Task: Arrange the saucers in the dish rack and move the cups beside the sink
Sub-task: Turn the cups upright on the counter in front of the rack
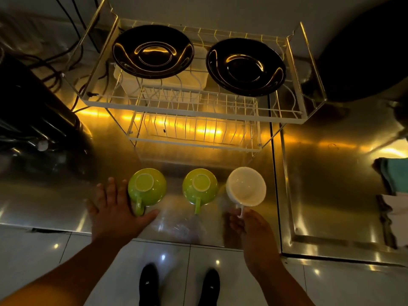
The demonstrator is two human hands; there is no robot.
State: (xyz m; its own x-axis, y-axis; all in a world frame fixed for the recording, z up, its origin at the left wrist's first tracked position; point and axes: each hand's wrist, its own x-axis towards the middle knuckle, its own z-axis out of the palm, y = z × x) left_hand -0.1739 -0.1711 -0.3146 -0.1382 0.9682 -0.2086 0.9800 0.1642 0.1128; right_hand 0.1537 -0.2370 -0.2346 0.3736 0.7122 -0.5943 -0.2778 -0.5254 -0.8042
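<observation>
Two black saucers, left (153, 51) and right (245, 66), lie on the upper tier of the white wire dish rack (194, 108). Below it on the steel counter (55, 195) stand two green cups upside down, one at the left (147, 187) and one in the middle (200, 186). A white cup (246, 186) sits at the right, tilted, its inside facing me. My right hand (249, 224) pinches its handle. My left hand (114, 208) lies flat and spread beside the left green cup, thumb near its handle, holding nothing.
A sink basin (331, 195) lies to the right of the cups, behind a raised rim. A teal cloth (395, 173) sits at the far right. Dark cables (66, 51) and a black appliance (33, 120) crowd the left. A white container (198, 80) rests inside the rack.
</observation>
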